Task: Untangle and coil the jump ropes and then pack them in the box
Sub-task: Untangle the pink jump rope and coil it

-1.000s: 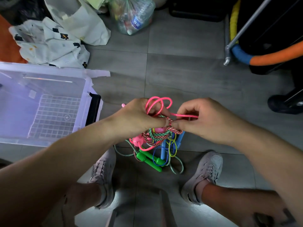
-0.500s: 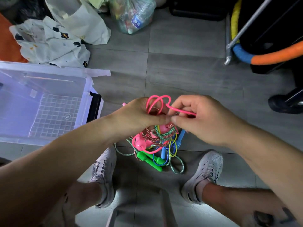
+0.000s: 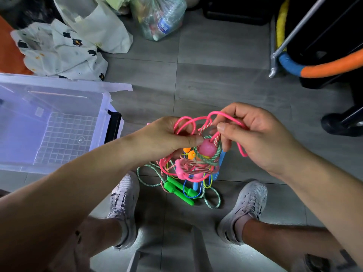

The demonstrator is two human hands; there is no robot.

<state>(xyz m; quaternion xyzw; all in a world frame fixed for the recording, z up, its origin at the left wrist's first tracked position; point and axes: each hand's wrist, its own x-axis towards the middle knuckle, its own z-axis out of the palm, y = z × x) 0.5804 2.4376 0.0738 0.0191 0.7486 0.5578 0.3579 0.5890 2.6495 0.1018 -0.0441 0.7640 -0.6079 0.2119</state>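
A knot of jump ropes (image 3: 193, 165) hangs between my hands above the floor: pink cord, green-and-white braided cord, red-and-white braided cord, thin blue and yellow cords. My left hand (image 3: 167, 140) grips loops of the pink rope (image 3: 183, 122), its thumb against a round pink handle (image 3: 207, 149). My right hand (image 3: 253, 134) pinches the pink cord and the red-and-white braid above that handle. Two green handles (image 3: 177, 190) lie on the floor under the knot. The clear plastic box (image 3: 106, 114) stands open at the left.
My two grey shoes (image 3: 122, 201) (image 3: 248, 207) flank the ropes. White cloth (image 3: 59, 50) and a plastic bag of bottles (image 3: 161, 18) lie at the back. A metal frame with orange and blue foam padding (image 3: 314, 66) stands at the right.
My right hand has lifted and drawn the pink cord up and to the right. The tangle has risen, and the round pink handle now shows under my left thumb.
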